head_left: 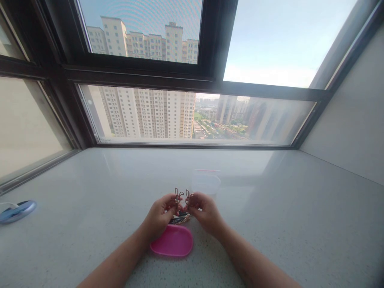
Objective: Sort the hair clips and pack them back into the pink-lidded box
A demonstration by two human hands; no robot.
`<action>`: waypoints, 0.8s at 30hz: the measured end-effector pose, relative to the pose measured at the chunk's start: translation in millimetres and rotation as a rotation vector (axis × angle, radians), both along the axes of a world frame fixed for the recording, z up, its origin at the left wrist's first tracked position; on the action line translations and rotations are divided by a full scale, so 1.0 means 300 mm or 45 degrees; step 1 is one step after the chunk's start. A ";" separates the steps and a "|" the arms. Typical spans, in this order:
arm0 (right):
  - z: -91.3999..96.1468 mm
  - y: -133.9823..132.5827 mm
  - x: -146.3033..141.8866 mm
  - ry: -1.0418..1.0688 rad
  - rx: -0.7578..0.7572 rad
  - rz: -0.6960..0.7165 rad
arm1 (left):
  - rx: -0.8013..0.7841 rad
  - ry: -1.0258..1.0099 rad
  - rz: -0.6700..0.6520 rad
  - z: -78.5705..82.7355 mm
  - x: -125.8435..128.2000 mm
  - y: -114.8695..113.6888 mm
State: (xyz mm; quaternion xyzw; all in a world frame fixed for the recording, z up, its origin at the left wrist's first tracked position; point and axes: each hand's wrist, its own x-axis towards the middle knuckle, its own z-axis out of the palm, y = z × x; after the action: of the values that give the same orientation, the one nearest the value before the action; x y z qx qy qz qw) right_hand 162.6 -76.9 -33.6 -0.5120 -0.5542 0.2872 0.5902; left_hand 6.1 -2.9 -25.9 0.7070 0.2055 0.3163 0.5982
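Note:
Over the speckled white sill, my left hand [162,212] pinches a small brown looped piece [177,193], thin like wire or cord, with its loops standing up above the fingers. My right hand [205,212] pinches a similar brown looped piece [187,196] just beside it. The fingertips of both hands nearly meet. Under them lies a bundle of dark and pale thin strands [181,218], partly hidden by my fingers. A pink oval tray [172,242] sits just in front of the bundle, below my left hand.
Behind my right hand is a translucent plastic container [207,183], with a thin pink stick [208,170] beyond it. A bluish oval device [18,212] with a white cable lies at the far left. Dark-framed windows [192,82] close off the back of the sill [285,224].

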 end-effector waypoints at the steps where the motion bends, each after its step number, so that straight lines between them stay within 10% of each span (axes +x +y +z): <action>1: 0.000 0.001 0.000 0.000 -0.002 -0.007 | -0.015 -0.003 0.002 -0.002 0.001 0.001; 24: -0.010 0.008 0.004 0.274 -0.083 0.039 | 0.092 0.073 0.123 -0.003 -0.008 0.008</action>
State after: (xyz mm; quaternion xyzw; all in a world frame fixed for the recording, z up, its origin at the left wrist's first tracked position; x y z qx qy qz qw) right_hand 163.9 -74.6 -36.7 -0.4886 -0.4857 0.3675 0.6247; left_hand 3.6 -0.6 -26.9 0.7262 0.2450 0.3318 0.5501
